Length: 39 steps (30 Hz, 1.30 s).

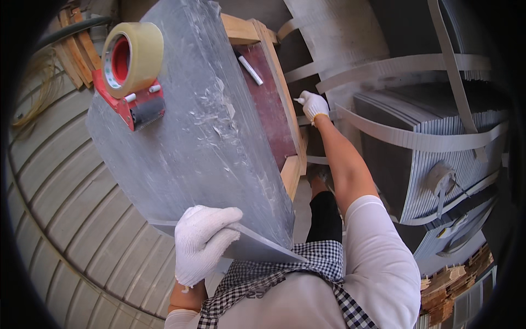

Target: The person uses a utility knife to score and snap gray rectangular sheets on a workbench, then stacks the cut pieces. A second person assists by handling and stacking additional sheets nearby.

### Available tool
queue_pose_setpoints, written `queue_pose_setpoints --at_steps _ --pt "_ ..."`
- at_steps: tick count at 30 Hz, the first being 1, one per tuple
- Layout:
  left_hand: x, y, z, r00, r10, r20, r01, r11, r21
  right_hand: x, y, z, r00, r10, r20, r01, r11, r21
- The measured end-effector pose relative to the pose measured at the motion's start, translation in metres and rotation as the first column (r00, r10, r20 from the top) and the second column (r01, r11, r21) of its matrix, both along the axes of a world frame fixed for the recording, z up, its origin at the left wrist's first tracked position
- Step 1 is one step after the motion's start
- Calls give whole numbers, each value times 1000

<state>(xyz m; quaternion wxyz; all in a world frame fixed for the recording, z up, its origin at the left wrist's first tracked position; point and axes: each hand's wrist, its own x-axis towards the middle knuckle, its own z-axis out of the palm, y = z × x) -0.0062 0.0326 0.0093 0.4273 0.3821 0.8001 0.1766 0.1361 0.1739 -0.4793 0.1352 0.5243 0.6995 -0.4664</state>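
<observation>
A stack of grey sheets [181, 131], scuffed and wrinkled along its right side, fills the middle. My left hand [205, 241], in a white knit glove, is closed on the near edge of a thin grey sheet [257, 244] that juts out against my checked apron. My right hand [313, 105], gloved too, reaches far out beyond a wooden frame [282, 90]. Its fingers are curled; whether they hold anything small is hidden. On the stack's far left lies a red tape dispenser [131, 107] with a roll of clear tape [148, 52].
A white marker-like stick [251, 70] lies on the reddish board [268, 109] inside the frame. Bundled grey panels [444, 175] with pale straps [405, 134] stand at right. Wooden strips [76, 46] lie at far left, above ridged grey flooring [82, 208].
</observation>
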Motion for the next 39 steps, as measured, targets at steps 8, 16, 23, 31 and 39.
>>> queue_pose_setpoints --at_steps 8,16,23,31,39 --pt "-3 9 -4 1000 -19 -13 19 1000 22 -21 -1 68 977 84 -195 -56 987 149" --pt "-5 9 -3 1000 -30 -6 29 999 -16 -26 5 33 963 256 -85 -218 925 312" --pt "-6 7 -6 999 -51 9 51 999 13 10 -3 0 973 209 100 -225 956 186" --pt "-5 10 -5 999 -33 -11 33 999 -12 -19 -7 54 975 68 -213 16 929 369" --pt "-3 7 -7 1000 -2 -8 2 1000 -23 -18 4 62 958 243 -155 -155 888 433"
